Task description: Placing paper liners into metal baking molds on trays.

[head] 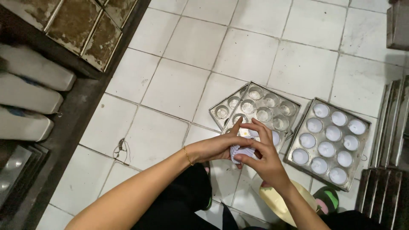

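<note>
Both my hands meet over the near edge of a metal muffin tray on the white tiled floor. My right hand grips a small stack of white paper cupcake liners. My left hand pinches the top of that stack with thumb and fingers; a thin gold bracelet sits on its wrist. Most cups of this tray look bare metal; one or two near my fingers hold a white liner. To the right lies a second muffin tray with a white liner in every cup.
Another tray lies partly under the first. Stacked metal trays stand at the right edge. At the left are a dark rack, long white loaf-like shapes and rusty pans. A yellow slipper is by my knees.
</note>
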